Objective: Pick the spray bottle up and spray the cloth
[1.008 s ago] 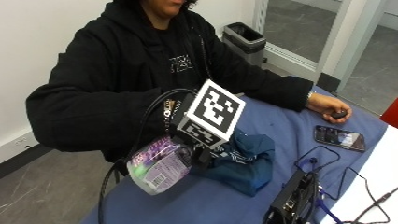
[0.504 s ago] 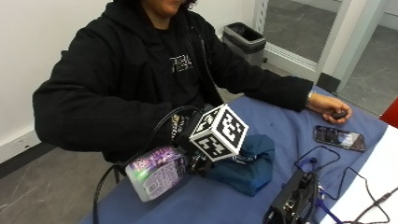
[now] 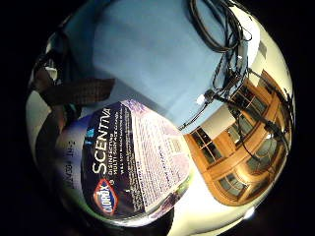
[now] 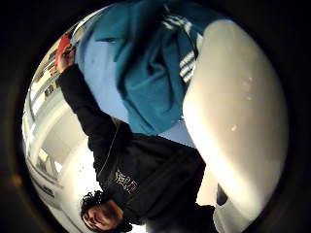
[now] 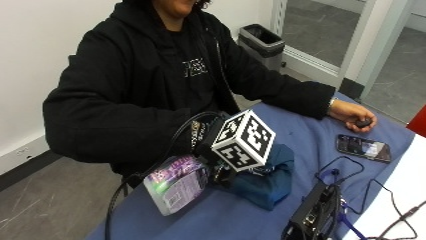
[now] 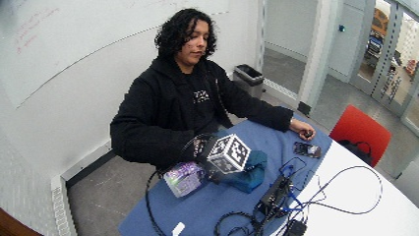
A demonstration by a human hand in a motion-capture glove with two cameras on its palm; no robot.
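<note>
The gloved right hand point(image 5: 210, 150) is wrapped around the neck of the spray bottle point(image 5: 176, 184), its fingers mostly hidden behind the marker gear, and the bottle lies tilted on its side at the near-left part of the blue table point(image 5: 313, 137), its purple label facing up. Just to the right, touching the hand's underside, sits the crumpled teal cloth point(image 5: 266, 180), bunched in a heap on the tabletop. Far right, the bare left hand point(image 5: 353, 116) rests on the table near a phone point(image 5: 363, 148), well apart from the bottle.
</note>
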